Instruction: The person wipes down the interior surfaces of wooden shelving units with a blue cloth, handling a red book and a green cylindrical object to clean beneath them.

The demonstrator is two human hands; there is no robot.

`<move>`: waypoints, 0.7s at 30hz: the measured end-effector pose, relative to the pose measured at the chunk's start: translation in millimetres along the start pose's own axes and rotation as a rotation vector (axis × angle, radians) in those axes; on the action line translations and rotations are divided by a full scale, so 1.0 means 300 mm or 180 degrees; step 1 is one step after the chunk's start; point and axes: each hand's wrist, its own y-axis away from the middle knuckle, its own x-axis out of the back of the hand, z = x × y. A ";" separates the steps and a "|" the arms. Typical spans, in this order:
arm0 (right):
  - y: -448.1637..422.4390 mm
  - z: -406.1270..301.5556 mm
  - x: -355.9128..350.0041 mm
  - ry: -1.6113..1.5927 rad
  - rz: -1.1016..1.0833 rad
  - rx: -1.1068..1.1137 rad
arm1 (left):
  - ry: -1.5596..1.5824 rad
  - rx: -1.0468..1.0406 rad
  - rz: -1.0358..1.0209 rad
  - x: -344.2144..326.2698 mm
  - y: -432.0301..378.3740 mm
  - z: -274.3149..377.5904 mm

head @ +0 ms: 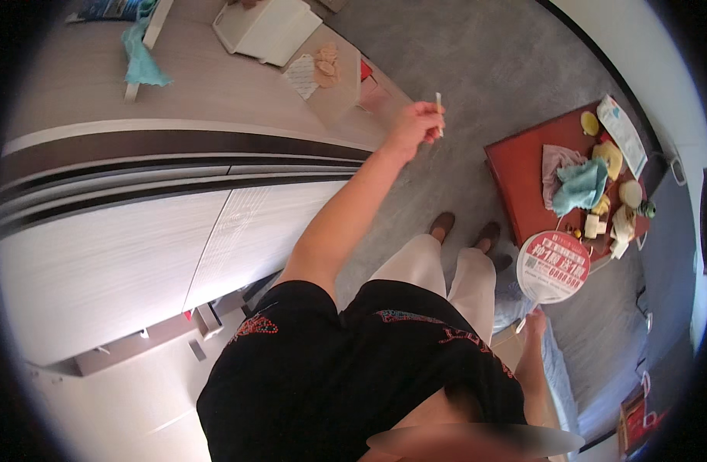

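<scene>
My left hand [420, 127] reaches forward over the grey floor with the arm stretched out. Between its fingers is a short, thin pale stick [439, 115], too small to identify. My right hand [535, 323] hangs low at my right side. It grips the handle of a round hand fan [554, 267], a flat white and red one bearing printed writing. The fan's disc is tilted upward beside the near corner of a red-brown table [518, 173], and overlaps that corner in the picture.
Towels, a teal one [581, 185] on top, and several small things crowd the table. To the left runs a pale cabinet [116, 248]. Its top holds a white plastic bin [267, 29], a beige pile [327, 64] and a hanging teal cloth [142, 58].
</scene>
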 end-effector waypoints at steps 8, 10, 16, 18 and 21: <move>-0.172 0.264 -0.036 0.1073 -0.0907 0.0790 | -0.0271 -0.0749 0.0943 0.083 0.092 0.227; -0.237 0.315 -0.049 -0.0129 -0.0729 -0.0024 | -0.0570 -0.1088 0.1160 0.077 0.163 0.328; -0.215 -0.372 0.284 -0.1566 -0.0668 0.0905 | -0.0943 -0.1650 0.1708 0.110 0.466 0.659; -0.209 -0.595 0.440 -0.1123 -0.0144 0.1843 | -0.0633 -0.1945 0.1378 0.094 0.490 0.769; -0.198 -0.928 0.543 -0.1933 -0.0663 0.1673 | -0.0198 -0.2356 0.0955 0.137 0.500 0.825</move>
